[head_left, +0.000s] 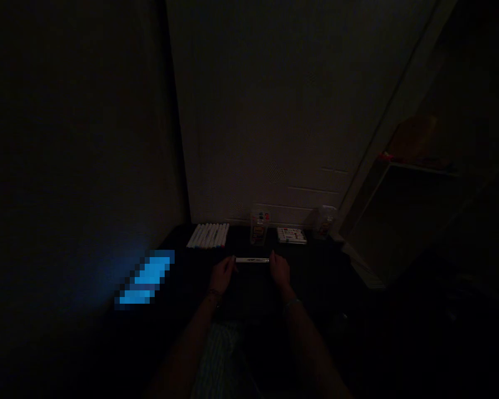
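- White marker is held level over the dark tabletop; whether the surface is touched cannot be told.
- Its left end is pinched by the left hand, its right end by the right hand; both grips are closed, presumably so the printed barrel is steadied and left uncovered.
- Behind, a row of white markers is laid side by side, perhaps for easy picking.
- One clear plastic case is stood upright, a marker pack laid flat beside it.
- Rearward room is limited by the wall panel; leftward, a pixelated blue glow is met.
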A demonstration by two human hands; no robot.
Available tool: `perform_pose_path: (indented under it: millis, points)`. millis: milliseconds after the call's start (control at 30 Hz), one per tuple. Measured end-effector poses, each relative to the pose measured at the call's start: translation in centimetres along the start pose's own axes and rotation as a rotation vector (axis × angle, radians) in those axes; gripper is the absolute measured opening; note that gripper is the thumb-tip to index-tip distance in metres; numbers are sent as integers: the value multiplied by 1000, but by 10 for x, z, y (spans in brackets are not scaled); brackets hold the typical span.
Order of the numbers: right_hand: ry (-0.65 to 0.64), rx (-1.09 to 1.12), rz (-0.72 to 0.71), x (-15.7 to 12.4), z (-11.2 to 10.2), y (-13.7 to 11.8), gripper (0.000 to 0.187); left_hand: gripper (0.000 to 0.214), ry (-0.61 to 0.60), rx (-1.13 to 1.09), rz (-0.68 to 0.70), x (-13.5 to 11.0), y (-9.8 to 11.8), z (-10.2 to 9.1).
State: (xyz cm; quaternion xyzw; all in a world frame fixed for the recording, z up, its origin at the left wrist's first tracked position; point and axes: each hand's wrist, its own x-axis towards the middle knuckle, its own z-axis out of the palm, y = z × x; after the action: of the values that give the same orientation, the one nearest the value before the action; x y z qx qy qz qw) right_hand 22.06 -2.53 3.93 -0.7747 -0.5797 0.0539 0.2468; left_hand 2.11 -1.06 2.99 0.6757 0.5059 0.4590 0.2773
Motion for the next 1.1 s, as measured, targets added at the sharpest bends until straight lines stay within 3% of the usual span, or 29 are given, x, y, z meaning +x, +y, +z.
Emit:
perform_pose_path:
  millis: [1100]
  points:
    - [13,0,-8,2,3,2,52,46,12,-52,-34,0,7,-3]
